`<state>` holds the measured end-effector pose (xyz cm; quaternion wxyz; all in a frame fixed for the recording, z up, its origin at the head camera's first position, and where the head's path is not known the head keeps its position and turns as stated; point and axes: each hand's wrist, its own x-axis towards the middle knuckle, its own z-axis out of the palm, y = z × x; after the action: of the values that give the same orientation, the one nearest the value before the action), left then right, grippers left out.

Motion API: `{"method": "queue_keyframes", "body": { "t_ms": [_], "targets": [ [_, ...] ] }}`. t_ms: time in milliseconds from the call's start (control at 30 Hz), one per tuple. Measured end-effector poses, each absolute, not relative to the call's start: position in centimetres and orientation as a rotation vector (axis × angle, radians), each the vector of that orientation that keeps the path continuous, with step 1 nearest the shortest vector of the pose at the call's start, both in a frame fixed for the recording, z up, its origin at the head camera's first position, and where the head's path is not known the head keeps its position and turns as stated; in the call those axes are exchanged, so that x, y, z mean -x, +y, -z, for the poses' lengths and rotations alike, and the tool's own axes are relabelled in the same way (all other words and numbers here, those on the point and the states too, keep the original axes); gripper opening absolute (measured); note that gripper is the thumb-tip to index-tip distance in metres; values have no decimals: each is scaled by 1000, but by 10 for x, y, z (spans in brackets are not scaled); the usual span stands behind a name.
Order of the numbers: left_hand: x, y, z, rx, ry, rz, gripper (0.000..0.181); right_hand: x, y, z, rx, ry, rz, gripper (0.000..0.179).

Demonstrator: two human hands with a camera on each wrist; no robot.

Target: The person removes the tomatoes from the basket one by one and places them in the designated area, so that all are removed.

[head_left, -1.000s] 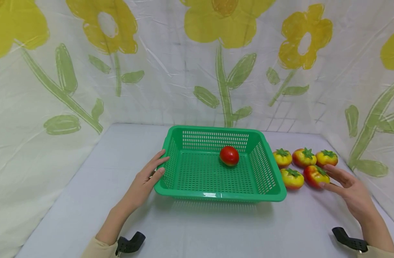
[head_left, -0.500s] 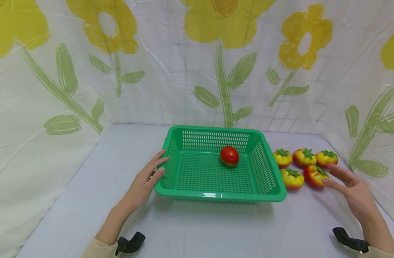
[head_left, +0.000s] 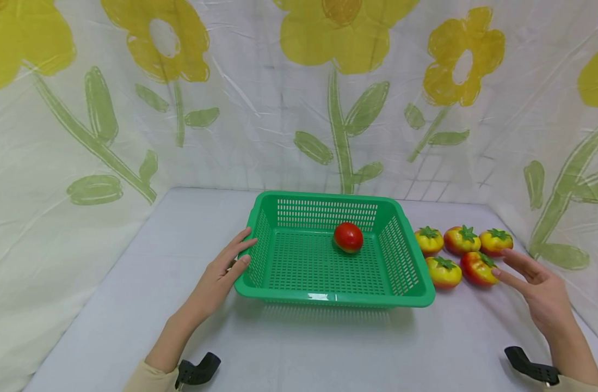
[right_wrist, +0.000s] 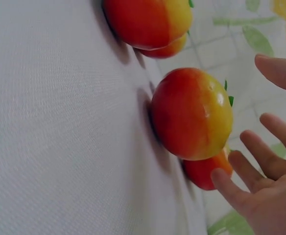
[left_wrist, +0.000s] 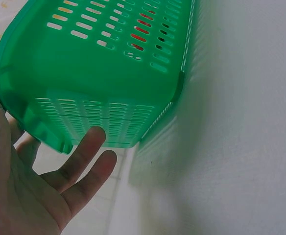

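A green plastic basket (head_left: 334,299) with slotted walls stands in the middle of the table. Inside it, towards the right, lies a glossy red tomato (head_left: 348,237). My left hand (head_left: 221,272) rests on the basket's left rim with fingers extended; in the left wrist view, two fingers (left_wrist: 86,154) stretch out beside the outer wall. Right of the basket sit several red-and-yellow tomatoes with green leafy tops. My right hand (head_left: 543,291) is beside the front right tomato (head_left: 479,268), fingers apart and holding nothing. In the right wrist view that tomato (right_wrist: 192,115) stands just beyond the fingertips.
Another tomato (head_left: 443,272) sits close to the basket's right side, with more tomatoes (head_left: 462,239) behind. A white cloth (head_left: 279,348) covers the table. Flower-printed curtains (head_left: 259,109) hang at the back and sides. Each wrist carries a black camera mount (head_left: 198,370).
My right hand has drawn slightly right, away from the front right tomato, leaving a small gap. The left hand, basket and tomatoes stay where they were.
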<state>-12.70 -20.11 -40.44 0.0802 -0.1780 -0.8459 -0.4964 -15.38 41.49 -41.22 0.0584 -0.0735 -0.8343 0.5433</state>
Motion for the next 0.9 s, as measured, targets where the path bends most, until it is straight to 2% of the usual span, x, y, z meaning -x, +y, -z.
{"method": "queue_keyframes", "body": {
  "t_ms": [600, 900],
  "targets": [
    [126, -203, 403, 532, -2522, 1497, 42, 149, 386, 388, 152, -2211, -1802, 59],
    [128, -202, 407, 519, -2525, 1503, 42, 149, 333, 350, -190, -2415, -1511, 50]
  ]
}}
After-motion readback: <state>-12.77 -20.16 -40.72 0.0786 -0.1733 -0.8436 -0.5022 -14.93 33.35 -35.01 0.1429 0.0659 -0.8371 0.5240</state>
